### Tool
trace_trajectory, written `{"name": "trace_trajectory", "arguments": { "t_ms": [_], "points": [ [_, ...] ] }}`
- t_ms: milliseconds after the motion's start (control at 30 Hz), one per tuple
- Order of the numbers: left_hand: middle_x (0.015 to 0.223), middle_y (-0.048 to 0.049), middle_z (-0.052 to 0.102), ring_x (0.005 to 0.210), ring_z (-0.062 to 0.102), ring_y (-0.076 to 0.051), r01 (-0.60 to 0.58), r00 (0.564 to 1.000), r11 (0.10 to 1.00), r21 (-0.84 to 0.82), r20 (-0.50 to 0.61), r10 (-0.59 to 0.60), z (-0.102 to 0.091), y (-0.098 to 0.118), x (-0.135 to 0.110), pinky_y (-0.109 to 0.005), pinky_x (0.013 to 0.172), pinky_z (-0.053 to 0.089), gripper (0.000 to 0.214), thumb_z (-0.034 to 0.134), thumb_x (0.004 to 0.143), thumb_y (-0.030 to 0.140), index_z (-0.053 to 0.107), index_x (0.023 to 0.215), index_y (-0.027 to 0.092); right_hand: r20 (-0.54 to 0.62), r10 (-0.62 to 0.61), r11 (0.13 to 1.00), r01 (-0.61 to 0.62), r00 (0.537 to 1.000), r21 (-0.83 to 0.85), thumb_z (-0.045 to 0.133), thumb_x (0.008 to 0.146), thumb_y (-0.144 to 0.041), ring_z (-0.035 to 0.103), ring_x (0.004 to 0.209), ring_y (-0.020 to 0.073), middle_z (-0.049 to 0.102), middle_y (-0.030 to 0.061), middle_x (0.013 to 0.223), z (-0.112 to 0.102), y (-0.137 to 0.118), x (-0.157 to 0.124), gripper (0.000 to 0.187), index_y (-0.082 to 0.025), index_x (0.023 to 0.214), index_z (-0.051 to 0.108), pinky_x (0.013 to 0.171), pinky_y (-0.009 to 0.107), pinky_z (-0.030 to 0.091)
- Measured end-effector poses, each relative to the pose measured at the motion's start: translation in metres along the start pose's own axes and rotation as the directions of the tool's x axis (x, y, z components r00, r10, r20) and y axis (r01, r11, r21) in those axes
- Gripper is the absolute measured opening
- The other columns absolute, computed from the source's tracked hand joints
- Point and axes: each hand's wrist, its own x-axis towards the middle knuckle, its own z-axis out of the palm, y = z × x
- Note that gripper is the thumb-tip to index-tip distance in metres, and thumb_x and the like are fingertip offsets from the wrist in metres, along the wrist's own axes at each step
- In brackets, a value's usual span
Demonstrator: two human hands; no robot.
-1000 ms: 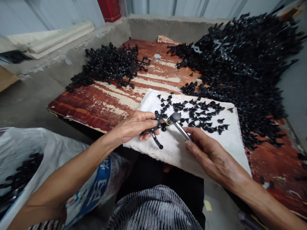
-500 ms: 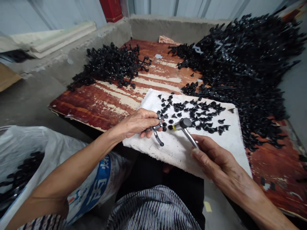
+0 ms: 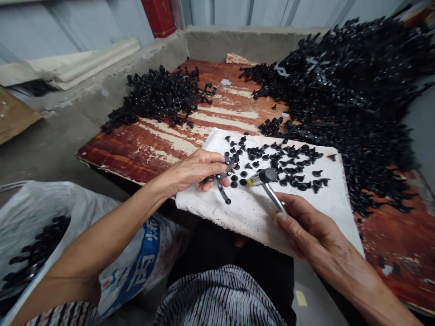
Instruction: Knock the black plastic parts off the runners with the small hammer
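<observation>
Facing a worn red table (image 3: 166,144), finding a low concrete wall (image 3: 231,45) along its back and a chipped edge at its front left, and seeing open, peeling board running up the middle. Meeting on the right a big heap (image 3: 356,95) of black parts, filling most of that side and leaving bare surface at the lower corner. Having on the left, below the table edge, a white plastic bag (image 3: 84,199), gaping at the top, holding more black pieces (image 3: 44,244) and bearing large white characters on blue, too creased and covered for reading surely. Seeing a white cloth pad (image 3: 244,213) lying at the front, showing free space along its near strip. Noticing a smaller mound (image 3: 159,97) of black parts sitting toward the back left, well apart from the big heap. Wrapping the right hand (image 3: 306,226) firmly around the steel handle of a small hammer (image 3: 268,175), holding its head over the pad. Clamping in the left hand (image 3: 199,170), between thumb and fingers, a black branched bracket (image 3: 223,192) over the pad's left part, near loose black pegs (image 3: 288,165) scattering across its back half.
</observation>
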Motion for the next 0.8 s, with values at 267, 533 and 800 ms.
{"name": "trace_trajectory", "arguments": {
  "t_ms": [267, 533, 800],
  "points": [
    [0.064, -0.0068, 0.072, 0.03, 0.044, -0.003, 0.085, 0.996, 0.996, 0.022, 0.023, -0.086, -0.006, 0.006, 0.009, -0.016, 0.031, 0.028, 0.01, 0.063, 0.083, 0.016, 0.068, 0.086, 0.008, -0.001, 0.013, 1.0, -0.013, 1.0, 0.012, 0.055, 0.088, -0.048, 0.053, 0.065, 0.0171, 0.058, 0.0023, 0.077, -0.002, -0.001, 0.0, 0.04, -0.021, 0.117, 0.061, 0.048, 0.026, 0.042],
    [0.063, -0.0073, 0.072, 0.03, 0.044, -0.003, 0.049, 0.999, 0.999, 0.001, 0.007, -0.049, -0.011, 0.006, 0.002, -0.015, 0.031, 0.028, 0.012, 0.063, 0.083, 0.017, 0.07, 0.089, 0.008, 0.018, 0.045, 0.998, -0.046, 0.999, 0.05, 0.059, 0.085, -0.051, 0.052, 0.063, 0.0173, 0.056, 0.0016, 0.075, -0.002, 0.0, 0.002, 0.044, -0.022, 0.118, 0.063, 0.054, 0.028, 0.047],
    [0.064, -0.0065, 0.072, 0.029, 0.043, -0.002, 0.077, 0.996, 0.993, 0.085, 0.027, -0.08, -0.01, 0.002, 0.009, -0.016, 0.031, 0.026, 0.01, 0.059, 0.085, 0.014, 0.066, 0.078, 0.009, 0.013, 0.053, 0.997, -0.054, 0.998, 0.054, 0.058, 0.086, -0.054, 0.044, 0.057, 0.0151, 0.05, -0.0011, 0.069, -0.001, -0.004, 0.0, 0.047, -0.023, 0.121, 0.062, 0.048, 0.026, 0.039]
  ]
}}
